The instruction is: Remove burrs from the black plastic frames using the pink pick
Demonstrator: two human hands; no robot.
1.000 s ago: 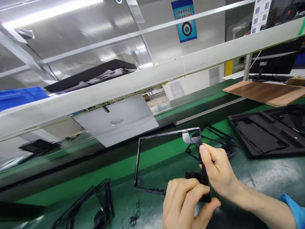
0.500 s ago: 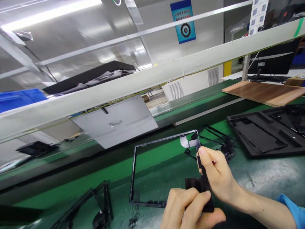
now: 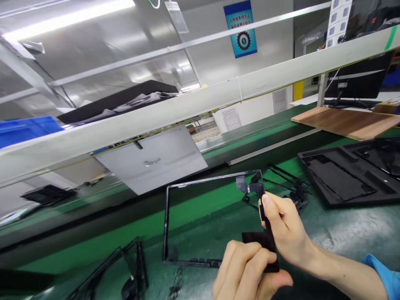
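A thin black rectangular frame [image 3: 166,225] with an open middle is held up above the green bench. My right hand [image 3: 287,229] pinches its right side, thumb on top. Lower on that same side, my left hand [image 3: 246,271] is closed around the wide dark end piece, its fingers folded over it. A flat dark panel [image 3: 258,238] sticks out above the left fingers. Near the frame's top right corner sits a grey, rounded tab [image 3: 241,183]. Parts of the frame's lower edge are hidden behind my left hand.
More black frames lie on the bench [image 3: 337,237], one at the lower left [image 3: 137,266] and several behind my right hand [image 3: 290,177]. A black foam tray [image 3: 331,200] stands at the right, near a wooden board [image 3: 346,121]. A white shelf beam [image 3: 218,93] crosses overhead.
The frame has turned slightly, its left side shifting left and up. Its upper right tab looks darker now. Both hands keep their hold, with the left moving only a little.
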